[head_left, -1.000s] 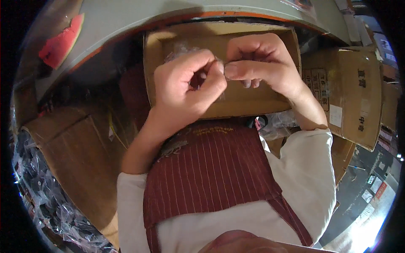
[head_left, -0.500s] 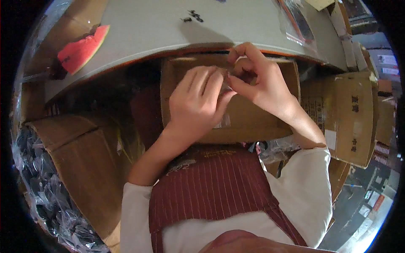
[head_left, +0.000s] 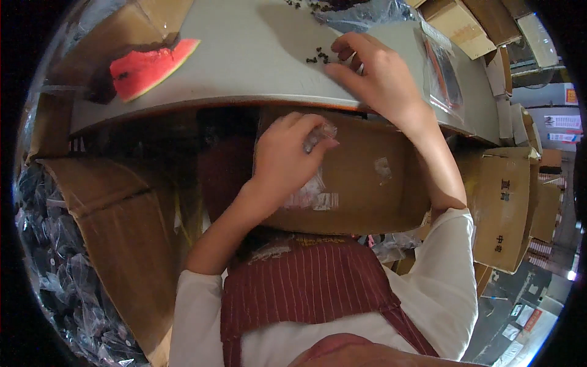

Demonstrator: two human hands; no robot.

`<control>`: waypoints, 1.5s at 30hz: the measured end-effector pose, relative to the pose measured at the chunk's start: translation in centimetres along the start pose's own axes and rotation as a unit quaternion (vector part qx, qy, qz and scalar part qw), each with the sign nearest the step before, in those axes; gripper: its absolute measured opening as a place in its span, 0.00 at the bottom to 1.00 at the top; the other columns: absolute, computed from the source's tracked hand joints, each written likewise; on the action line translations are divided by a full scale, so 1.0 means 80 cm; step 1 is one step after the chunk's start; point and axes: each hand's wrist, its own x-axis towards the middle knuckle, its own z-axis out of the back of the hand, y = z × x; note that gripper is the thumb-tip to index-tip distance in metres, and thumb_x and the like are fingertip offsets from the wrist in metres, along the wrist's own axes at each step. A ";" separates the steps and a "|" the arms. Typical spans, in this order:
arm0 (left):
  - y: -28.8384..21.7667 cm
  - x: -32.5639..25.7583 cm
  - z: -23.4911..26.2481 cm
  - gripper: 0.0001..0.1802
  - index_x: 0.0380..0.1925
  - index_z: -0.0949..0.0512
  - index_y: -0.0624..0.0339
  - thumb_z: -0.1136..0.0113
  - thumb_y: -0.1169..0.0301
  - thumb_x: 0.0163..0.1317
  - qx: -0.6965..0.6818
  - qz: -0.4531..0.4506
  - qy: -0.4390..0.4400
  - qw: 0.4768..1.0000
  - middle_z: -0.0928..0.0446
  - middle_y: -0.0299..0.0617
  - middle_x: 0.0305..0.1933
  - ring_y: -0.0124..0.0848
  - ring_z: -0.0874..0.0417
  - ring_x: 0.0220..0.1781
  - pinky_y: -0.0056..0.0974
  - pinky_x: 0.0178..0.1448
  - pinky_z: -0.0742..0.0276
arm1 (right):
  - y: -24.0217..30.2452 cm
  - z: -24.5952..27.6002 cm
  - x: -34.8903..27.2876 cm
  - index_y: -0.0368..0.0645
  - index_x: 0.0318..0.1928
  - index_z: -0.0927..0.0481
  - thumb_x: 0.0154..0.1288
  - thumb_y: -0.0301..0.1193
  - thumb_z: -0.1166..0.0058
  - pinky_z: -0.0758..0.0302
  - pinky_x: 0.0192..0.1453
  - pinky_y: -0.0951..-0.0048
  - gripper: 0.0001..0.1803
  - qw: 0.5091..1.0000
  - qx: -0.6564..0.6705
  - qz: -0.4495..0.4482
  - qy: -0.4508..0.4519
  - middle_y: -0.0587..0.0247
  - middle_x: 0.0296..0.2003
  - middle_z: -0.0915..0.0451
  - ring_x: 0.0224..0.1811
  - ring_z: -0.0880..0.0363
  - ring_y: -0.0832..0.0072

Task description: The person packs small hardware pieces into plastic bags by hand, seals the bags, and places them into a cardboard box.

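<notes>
The left hand [head_left: 286, 151] clasps crinkled clear plastic [head_left: 320, 134], while the right hand [head_left: 384, 76], loosely parted, hovers beside small black pieces [head_left: 320, 55].

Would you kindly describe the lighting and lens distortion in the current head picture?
Head view: the front edge of the table bows, and the picture's corners go black; head view: a soft shadow falls left of the right hand; head view: small glints speckle the plastic bags.
</notes>
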 end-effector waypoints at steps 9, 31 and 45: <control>0.004 0.004 -0.008 0.16 0.40 0.17 0.59 0.27 0.63 0.56 -0.052 0.018 -0.005 0.998 0.19 0.48 0.37 0.48 0.17 0.39 0.46 0.44 0.21 | 0.000 -0.017 0.004 0.44 0.42 0.20 0.65 0.25 0.42 0.23 0.42 0.59 0.06 0.996 -0.068 0.050 -0.022 0.53 0.35 0.20 0.37 0.21 0.50; -0.010 0.014 -0.004 0.18 0.46 0.18 0.65 0.26 0.73 0.57 -0.159 -0.071 -0.054 0.983 0.16 0.44 0.46 0.31 0.15 0.46 0.34 0.53 0.21 | 0.028 0.037 -0.060 0.40 0.42 0.14 0.66 0.22 0.39 0.25 0.33 0.75 0.06 0.942 0.323 -0.021 0.083 0.70 0.36 0.16 0.33 0.20 0.80; 0.007 0.005 -0.011 0.16 0.44 0.17 0.59 0.27 0.68 0.57 -0.141 -0.061 -0.083 0.985 0.17 0.44 0.41 0.40 0.16 0.40 0.39 0.44 0.20 | 0.005 -0.017 0.001 0.44 0.42 0.18 0.63 0.23 0.41 0.20 0.39 0.59 0.07 0.992 -0.065 0.086 -0.059 0.60 0.36 0.18 0.36 0.18 0.53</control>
